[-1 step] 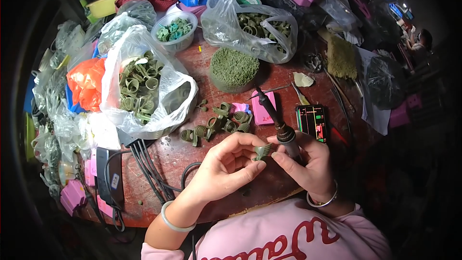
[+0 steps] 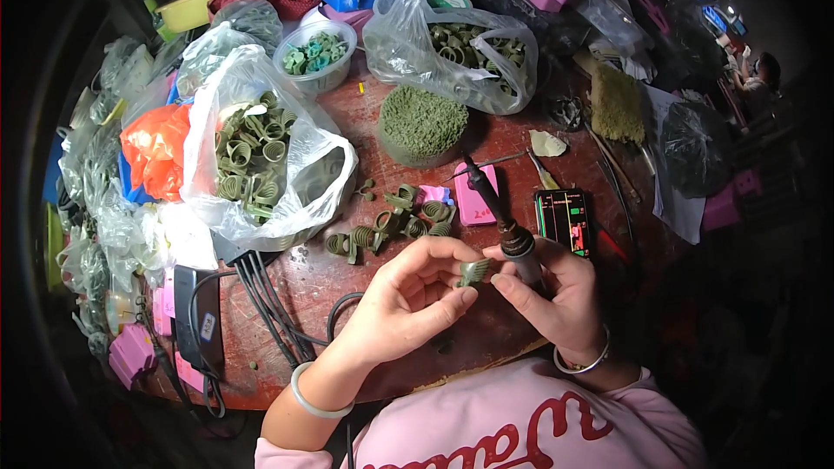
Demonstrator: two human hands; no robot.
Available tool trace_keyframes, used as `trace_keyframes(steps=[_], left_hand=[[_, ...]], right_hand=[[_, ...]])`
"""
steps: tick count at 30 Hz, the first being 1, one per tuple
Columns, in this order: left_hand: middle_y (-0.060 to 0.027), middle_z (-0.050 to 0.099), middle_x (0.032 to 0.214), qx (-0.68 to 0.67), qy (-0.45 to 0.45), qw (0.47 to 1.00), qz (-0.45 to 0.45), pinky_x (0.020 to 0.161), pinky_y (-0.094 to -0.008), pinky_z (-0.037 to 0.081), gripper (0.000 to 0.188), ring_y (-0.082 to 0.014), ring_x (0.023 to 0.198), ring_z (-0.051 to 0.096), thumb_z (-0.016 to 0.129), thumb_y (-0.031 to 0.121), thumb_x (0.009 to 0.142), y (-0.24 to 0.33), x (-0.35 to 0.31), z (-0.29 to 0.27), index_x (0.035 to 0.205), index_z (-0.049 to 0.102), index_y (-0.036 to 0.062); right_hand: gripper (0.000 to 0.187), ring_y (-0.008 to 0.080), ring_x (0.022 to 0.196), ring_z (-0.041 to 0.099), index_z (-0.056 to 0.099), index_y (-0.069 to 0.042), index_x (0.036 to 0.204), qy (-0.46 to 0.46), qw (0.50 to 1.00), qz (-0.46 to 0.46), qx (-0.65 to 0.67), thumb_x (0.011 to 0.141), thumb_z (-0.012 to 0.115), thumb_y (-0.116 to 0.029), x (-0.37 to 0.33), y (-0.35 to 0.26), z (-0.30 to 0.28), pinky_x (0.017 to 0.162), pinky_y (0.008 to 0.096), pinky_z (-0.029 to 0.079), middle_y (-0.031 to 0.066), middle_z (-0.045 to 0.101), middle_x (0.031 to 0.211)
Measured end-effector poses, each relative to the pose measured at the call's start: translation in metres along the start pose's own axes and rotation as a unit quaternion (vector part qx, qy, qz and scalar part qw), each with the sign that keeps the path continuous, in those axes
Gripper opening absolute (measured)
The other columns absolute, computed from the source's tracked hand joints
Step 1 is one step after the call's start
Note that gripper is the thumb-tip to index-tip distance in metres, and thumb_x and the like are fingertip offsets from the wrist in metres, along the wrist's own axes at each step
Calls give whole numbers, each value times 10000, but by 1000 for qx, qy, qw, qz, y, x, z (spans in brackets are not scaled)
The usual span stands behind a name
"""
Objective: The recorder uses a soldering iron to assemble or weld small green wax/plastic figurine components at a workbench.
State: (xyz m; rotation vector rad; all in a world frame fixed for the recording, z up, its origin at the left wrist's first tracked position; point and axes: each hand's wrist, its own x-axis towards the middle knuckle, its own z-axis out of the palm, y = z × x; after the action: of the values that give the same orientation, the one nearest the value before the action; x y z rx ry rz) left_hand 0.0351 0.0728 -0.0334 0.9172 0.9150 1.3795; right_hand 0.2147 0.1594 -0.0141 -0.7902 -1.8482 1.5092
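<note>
Between the thumb and fingers of my left hand (image 2: pixel 408 300) is a small green ribbed piece (image 2: pixel 473 273), like a waxy ring. My right hand (image 2: pixel 556 295) is wrapped round the grey handle of a soldering iron (image 2: pixel 512 239). Its dark, thin tip points up and away from me. The right thumb comes close to the green piece; whether it touches cannot be made out. Just beyond my hands lies a cluster of similar green ribbed rings (image 2: pixel 382 226) on the red table (image 2: pixel 347 130).
An open plastic bag of green rings (image 2: pixel 321 156) stands at left, another bag (image 2: pixel 400 43) at the back. A round tub of green crumbs (image 2: pixel 423 126) sits mid-table. A phone (image 2: pixel 563 221) and pink box (image 2: pixel 475 197) lie near the iron. Black cables (image 2: pixel 265 304) run at left.
</note>
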Motion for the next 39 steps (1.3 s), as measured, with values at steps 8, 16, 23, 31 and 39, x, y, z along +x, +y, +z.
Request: trace_keyframes(steps=[8, 16, 23, 31, 39], left_hand=[[-69, 627, 1027, -66, 25, 994, -88, 675, -241, 503, 292, -100, 803, 599, 551, 55, 937, 9, 2, 0, 1219, 499, 2], [-61, 642, 944, -90, 27, 988, -122, 636, -241, 518, 279, -104, 754, 614, 544, 111, 962, 9, 2, -2, 1213, 501, -3], [-133, 678, 967, -121, 77, 982, -126, 603, -227, 523, 275, -126, 722, 639, 512, 133, 976, 8, 3, -1, 1225, 506, 16], [-211, 655, 1023, -226, 41, 962, -149, 675, -286, 552, 313, -189, 767, 652, 462, 184, 1006, 10, 2, -10, 1240, 496, -20], [-27, 558, 772, 211, 51, 974, -67, 586, -243, 486, 226, -165, 708, 603, 728, 193, 828, 28, 1, -17, 875, 586, 23]], right_hand=[[103, 44, 635, 492, 648, 7, 945, -2, 1000, -20, -15, 850, 678, -21, 1, 1, 0, 566, 212, 374, -4, 573, 747], [131, 43, 734, 599, 642, 15, 1004, 21, 998, 12, 50, 877, 649, -12, 0, -2, 8, 619, 188, 446, 40, 662, 847], [173, 28, 679, 536, 634, 7, 1027, 34, 996, -40, -71, 873, 684, -51, -1, 0, 1, 588, 183, 417, -2, 619, 799], [184, 41, 685, 530, 628, 3, 1023, 47, 997, -24, -63, 871, 697, -76, -5, 3, 6, 607, 202, 427, -7, 609, 798], [137, 37, 733, 572, 632, -8, 1022, 75, 997, 34, -11, 902, 659, -67, -4, -5, 10, 647, 197, 462, -1, 632, 851]])
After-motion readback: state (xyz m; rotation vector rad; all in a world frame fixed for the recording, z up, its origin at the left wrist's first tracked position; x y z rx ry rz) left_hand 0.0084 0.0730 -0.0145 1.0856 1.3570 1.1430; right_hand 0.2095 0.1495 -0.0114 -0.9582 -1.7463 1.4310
